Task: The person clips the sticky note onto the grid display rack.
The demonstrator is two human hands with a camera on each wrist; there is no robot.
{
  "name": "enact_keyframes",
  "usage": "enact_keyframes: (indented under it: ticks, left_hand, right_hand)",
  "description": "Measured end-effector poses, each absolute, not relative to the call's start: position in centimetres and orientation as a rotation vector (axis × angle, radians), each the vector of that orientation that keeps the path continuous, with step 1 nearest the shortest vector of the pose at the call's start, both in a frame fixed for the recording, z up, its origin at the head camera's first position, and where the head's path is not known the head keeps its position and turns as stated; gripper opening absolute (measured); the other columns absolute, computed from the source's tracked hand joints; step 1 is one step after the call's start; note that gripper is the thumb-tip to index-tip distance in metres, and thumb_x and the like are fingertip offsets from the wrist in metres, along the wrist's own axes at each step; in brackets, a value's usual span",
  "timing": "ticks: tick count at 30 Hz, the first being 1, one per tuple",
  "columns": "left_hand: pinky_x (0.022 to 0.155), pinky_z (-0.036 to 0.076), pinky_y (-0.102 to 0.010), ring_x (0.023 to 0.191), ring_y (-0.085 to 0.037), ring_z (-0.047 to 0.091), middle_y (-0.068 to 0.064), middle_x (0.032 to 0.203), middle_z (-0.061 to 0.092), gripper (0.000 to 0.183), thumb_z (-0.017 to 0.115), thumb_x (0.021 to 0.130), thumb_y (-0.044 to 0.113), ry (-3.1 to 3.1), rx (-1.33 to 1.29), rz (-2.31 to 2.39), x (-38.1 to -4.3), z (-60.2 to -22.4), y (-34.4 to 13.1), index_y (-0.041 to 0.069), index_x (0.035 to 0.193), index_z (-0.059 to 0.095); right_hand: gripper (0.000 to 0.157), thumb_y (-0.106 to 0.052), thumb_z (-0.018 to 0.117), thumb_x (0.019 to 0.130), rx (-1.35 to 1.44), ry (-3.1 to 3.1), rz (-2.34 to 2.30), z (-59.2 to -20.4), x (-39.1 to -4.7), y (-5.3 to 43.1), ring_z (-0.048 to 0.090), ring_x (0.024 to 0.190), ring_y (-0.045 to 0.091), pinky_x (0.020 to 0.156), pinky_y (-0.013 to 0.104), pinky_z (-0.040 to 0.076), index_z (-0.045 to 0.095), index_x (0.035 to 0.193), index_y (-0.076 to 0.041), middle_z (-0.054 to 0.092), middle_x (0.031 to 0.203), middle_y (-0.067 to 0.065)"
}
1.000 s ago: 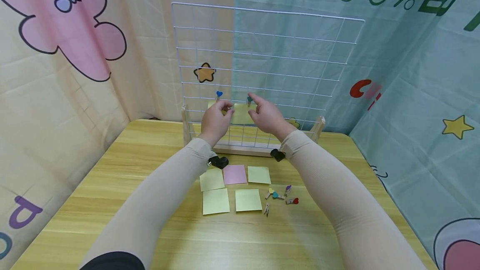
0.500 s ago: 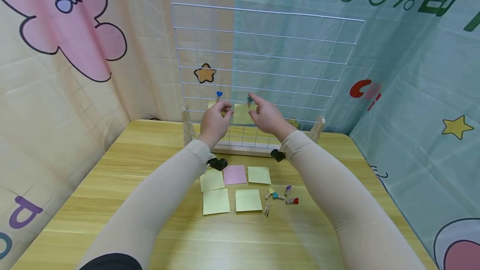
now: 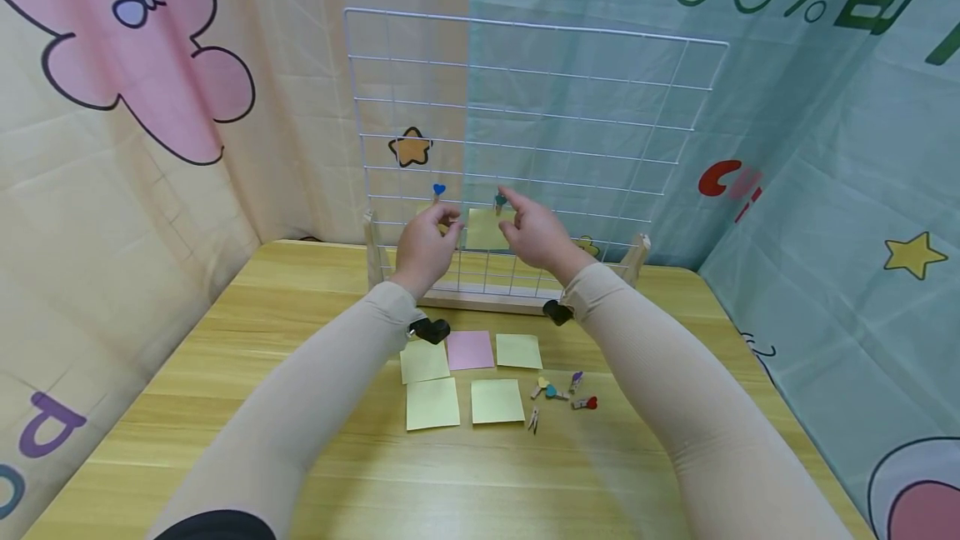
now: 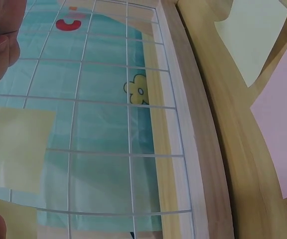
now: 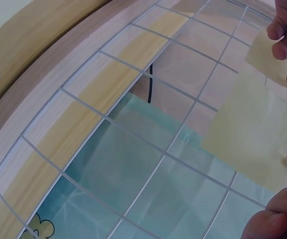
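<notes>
Hiding partly behind hands (image 3: 424,247) (image 3: 538,233): hanging notes (image 3: 483,229) (image 4: 23,222)

Passage to the far side is barred by a wire grid (image 3: 532,115) on a wooden base (image 3: 480,301). Left hand (image 3: 427,244) and right hand (image 3: 545,232) obstruct its lower part; a yellow sticky note (image 3: 484,230) backs their narrow gap. Upper rows accessible. Loose clothespins (image 3: 552,391) obstruct the tabletop (image 3: 465,482) beside the right sleeve (image 3: 675,390); free room lies nearer.

Cream cloth (image 3: 292,107), teal cloth (image 3: 810,123) behind wood-grain table (image 3: 420,482).
</notes>
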State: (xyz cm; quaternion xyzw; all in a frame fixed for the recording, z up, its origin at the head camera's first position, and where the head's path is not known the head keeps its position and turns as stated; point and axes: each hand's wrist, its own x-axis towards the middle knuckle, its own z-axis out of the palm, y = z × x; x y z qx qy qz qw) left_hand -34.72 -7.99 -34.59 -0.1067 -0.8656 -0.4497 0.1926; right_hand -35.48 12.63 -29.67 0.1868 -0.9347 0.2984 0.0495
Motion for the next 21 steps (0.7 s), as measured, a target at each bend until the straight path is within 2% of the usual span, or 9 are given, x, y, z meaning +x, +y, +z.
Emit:
enact_keyframes:
  ticks: [9,21]
  left_hand:
    - [0.081,0.058,-0.039,0.097,-0.024,0.068,-0.003,0.121,0.073,0.026,0.062,0.108,0.030,-2.426,-0.350,-1.267,-34.4,-34.7,-8.6,0.016,0.128,0.069]
    - [0.074,0.057,-0.035,0.095,-0.021,0.068,-0.001,0.118,0.071,0.029,0.061,0.108,0.032,-2.463,-0.400,-1.307,-33.2,-34.3,-9.9,0.016,0.131,0.067]
  right_hand:
    - [0.066,-0.019,0.055,0.109,0.611,-2.797,0.933,-29.8,-34.8,13.2,0.037,0.049,0.014,0.051,0.031,0.037,0.027,0.168,-0.020,0.041,0.059,-0.003]
    - [0.065,-0.019,0.057,0.109,0.679,-2.776,0.894,-30.2,-32.7,15.3,0.038,0.049,0.018,0.051,0.034,0.038,0.030,0.167,-0.021,0.044,0.059,0.001]
